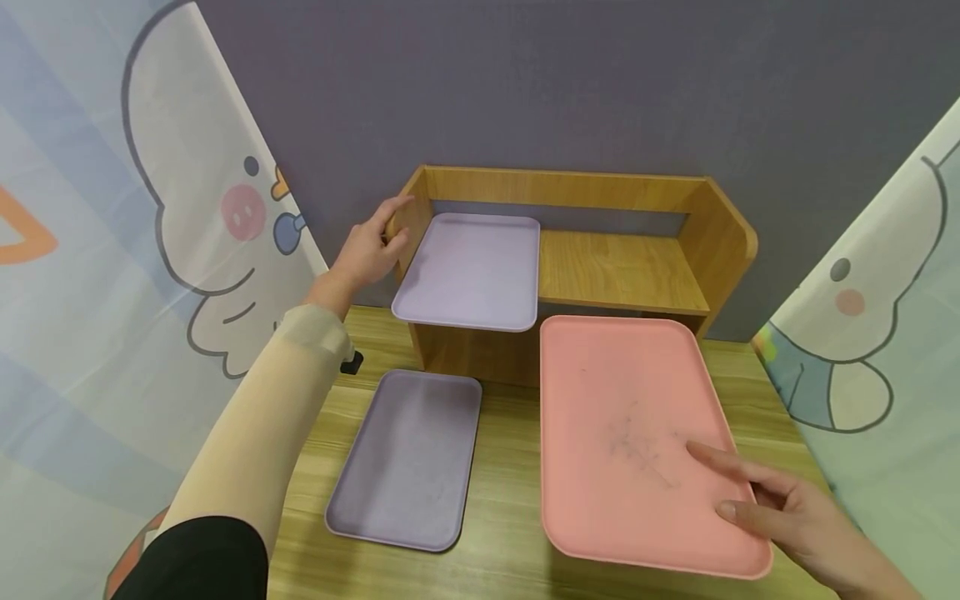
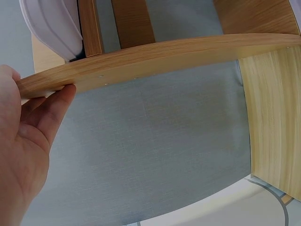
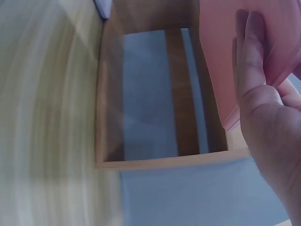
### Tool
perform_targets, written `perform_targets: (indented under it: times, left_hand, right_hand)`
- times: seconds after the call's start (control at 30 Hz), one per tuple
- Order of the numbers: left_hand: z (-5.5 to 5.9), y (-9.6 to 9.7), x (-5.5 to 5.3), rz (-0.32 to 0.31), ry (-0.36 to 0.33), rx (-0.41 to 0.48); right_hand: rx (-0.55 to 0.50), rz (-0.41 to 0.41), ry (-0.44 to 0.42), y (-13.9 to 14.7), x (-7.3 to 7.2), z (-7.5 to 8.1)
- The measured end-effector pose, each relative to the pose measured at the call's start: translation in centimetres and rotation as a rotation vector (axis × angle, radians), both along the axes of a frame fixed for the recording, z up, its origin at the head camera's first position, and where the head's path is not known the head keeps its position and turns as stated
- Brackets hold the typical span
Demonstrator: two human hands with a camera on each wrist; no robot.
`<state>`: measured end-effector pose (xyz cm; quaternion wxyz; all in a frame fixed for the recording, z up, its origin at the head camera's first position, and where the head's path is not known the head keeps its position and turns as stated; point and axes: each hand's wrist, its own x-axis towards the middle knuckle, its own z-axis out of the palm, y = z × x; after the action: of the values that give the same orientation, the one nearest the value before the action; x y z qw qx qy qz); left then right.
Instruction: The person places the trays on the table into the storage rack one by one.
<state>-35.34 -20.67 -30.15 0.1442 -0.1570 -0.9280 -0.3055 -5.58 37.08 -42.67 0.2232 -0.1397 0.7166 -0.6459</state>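
Observation:
A small wooden desktop shelf (image 1: 622, 267) stands against the back wall. My left hand (image 1: 367, 250) grips the upper edge of its left side panel (image 2: 141, 60), with thumb and fingers on opposite faces of the board. Inside the shelf's top level, on the left half, lies a lilac tray (image 1: 476, 267) whose front end juts past the shelf's front edge. At the right, my right hand (image 1: 802, 517) pinches a pink tray (image 1: 622, 375) by its near right side. The tray is held up above the table in front of the shelf, and dark smudges mark its face.
A second purple tray (image 1: 412, 458) lies flat on the wood-grain table (image 1: 502, 500), left of the pink one. Cartoon-printed curtains (image 1: 202, 150) hang at both sides, and a grey panel (image 1: 562, 83) rises behind the shelf. Under the top board is a lower compartment (image 3: 148, 94).

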Motion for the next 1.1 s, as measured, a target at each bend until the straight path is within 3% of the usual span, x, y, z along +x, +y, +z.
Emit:
perform_targets:
  times: [0.1, 0.33, 0.63, 0.9, 1.1]
  left_hand:
    - [0.0, 0.0, -0.1, -0.004, 0.002, 0.001]
    - [-0.1, -0.1, -0.1, -0.006, 0.004, 0.004]
    - [-0.1, 0.0, 0.0, -0.002, 0.0, 0.001]
    - [-0.1, 0.1, -0.1, -0.007, 0.014, -0.002]
    - [0.0, 0.2, 0.1, -0.007, 0.019, -0.003]
  right_hand:
    - [0.039, -0.03, 0.032, 0.4, -0.1, 0.7]
    - [-0.118, 0.054, 0.172, 0.9, -1.5, 1.8]
    - [-0.216, 0.057, 0.089, 0.6, -4.3, 2.9]
    - [-0.125, -0.066, 0.12, 0.6, -7.3, 3.6]
    - [-0.109, -0.079, 0.139, 0.5, -10.2, 4.8]
